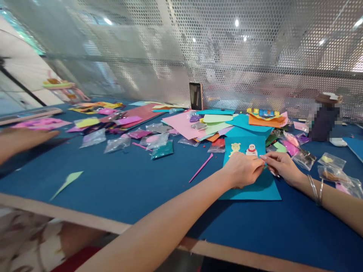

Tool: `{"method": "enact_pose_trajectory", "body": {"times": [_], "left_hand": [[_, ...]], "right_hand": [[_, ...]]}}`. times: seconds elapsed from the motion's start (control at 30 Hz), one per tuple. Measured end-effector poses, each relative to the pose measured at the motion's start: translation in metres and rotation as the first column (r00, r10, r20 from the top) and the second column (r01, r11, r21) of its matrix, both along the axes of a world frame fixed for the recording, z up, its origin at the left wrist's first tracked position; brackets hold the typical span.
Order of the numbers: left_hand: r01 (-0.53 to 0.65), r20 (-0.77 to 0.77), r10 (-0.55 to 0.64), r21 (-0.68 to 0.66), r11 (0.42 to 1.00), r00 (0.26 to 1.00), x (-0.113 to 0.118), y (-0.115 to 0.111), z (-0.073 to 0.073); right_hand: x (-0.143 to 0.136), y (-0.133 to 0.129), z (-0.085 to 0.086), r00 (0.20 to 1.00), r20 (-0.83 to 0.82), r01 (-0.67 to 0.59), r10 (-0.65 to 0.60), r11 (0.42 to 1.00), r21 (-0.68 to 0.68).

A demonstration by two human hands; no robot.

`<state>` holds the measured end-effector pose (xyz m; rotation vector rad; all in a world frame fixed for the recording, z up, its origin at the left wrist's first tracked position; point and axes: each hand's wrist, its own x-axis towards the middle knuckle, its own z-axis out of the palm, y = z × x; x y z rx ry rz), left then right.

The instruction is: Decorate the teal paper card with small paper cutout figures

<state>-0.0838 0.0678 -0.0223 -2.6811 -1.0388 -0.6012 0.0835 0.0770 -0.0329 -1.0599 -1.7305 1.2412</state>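
My left hand [242,170] and my right hand [280,166] meet above a bright blue paper sheet [255,193]. Both have their fingers pinched together, tips touching or nearly so; whatever is between them is too small or hidden to name. On the sheet, just beyond my left hand, are a pale yellow bear figure [235,147] and a white snowman [251,150] with a red scarf. My left hand covers the sheet's middle. A thin pink stick with a flared end [200,168] lies on the table left of the sheet.
Coloured papers [184,124] and small plastic bags [163,150] are heaped along the table's far side. A phone [196,96] leans upright against the perforated metal screen [215,56]. Another person's blurred arm [25,141] reaches in at left. A pale green paper scrap [68,183] lies nearer.
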Motion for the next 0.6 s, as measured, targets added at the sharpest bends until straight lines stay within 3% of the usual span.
{"method": "enact_pose_trajectory", "body": {"times": [0.2, 0.37, 0.6], "left_hand": [[-0.002, -0.015, 0.004, 0.099, 0.995, 1.000, -0.0019, 0.0040, -0.0021], [-0.075, -0.013, 0.078, 0.150, 0.986, 0.997, -0.0047, 0.0071, -0.0015], [-0.060, -0.088, 0.068, 0.089, 0.994, 0.994, -0.0052, 0.0058, 0.0036]], "right_hand": [[-0.0005, -0.0012, 0.0012, 0.999, -0.019, 0.042, -0.042, 0.999, -0.022], [-0.0009, -0.0026, 0.0025, 1.000, 0.020, 0.008, -0.008, 1.000, -0.022], [0.0011, -0.0031, 0.0012, 0.999, 0.012, -0.034, 0.035, 0.997, -0.075]]}}
